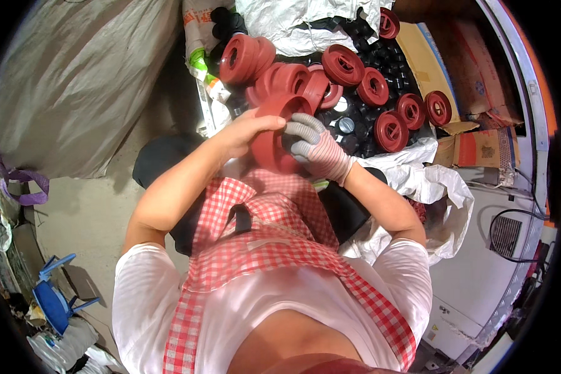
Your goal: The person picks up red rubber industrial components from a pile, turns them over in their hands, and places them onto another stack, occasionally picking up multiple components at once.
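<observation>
In front of my chest I hold a red round plastic part (pixel 279 156), shaped like a deep ring and tilted on its side. My left hand (pixel 250 132) is bare and grips its left rim, thumb on top. My right hand (pixel 321 149) wears a grey and pink striped glove; its fingers curl in at the part's opening. Something dark shows at those fingertips, too hidden to name. Just beyond, red wheel-like parts (pixel 343 65) lie on a heap of small black plastic pieces (pixel 386 65). A grey-topped round cap (pixel 346 125) lies among them.
White sacking (pixel 280 28) covers the heap's far side. Cardboard (pixel 486 148) stands at right, near an open white sack (pixel 452 212) and a pale machine cabinet (pixel 461 274). A large grey bag (pixel 75 81) fills the far left; a blue stool (pixel 53 302) is at lower left.
</observation>
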The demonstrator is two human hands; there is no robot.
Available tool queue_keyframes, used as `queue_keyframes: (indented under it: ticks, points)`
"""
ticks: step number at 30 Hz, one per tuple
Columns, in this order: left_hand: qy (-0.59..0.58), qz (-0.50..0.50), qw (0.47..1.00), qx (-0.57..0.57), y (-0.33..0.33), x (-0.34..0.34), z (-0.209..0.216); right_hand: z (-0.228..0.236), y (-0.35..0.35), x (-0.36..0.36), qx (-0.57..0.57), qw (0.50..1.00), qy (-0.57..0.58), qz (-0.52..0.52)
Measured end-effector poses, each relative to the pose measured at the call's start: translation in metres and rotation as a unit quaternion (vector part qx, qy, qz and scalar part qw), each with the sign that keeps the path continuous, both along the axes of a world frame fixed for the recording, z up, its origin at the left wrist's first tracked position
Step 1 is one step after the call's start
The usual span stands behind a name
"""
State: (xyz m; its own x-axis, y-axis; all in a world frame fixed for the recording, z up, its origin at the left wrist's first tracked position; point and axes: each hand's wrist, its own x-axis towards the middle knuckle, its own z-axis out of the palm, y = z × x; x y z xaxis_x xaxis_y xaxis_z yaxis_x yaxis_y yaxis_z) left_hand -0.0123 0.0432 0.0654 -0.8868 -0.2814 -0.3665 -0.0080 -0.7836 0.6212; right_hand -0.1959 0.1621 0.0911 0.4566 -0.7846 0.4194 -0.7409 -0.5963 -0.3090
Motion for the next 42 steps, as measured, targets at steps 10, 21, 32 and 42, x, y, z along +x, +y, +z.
queue_keyframes:
  ticks: [10, 21, 32, 42]
  points:
    - [-0.014, 0.075, 0.926, -0.369, 0.019, -0.018, -0.007, -0.018, -0.011, -0.002, 0.473, 0.468, -0.736, -0.125]
    - [-0.044, 0.109, 0.917, -0.381, 0.026, -0.028, -0.021, -0.028, 0.002, 0.006, 0.244, 0.891, -0.342, -0.174]
    - [-0.068, 0.183, 0.907, -0.374, 0.021, -0.015, -0.020, -0.059, -0.005, -0.027, 0.492, 0.828, -0.265, -0.044]
    - [-0.295, 0.203, 0.704, -0.613, -0.144, -0.043, -0.076, -0.235, 0.014, -0.172, 0.447, 0.798, 0.142, -0.378]
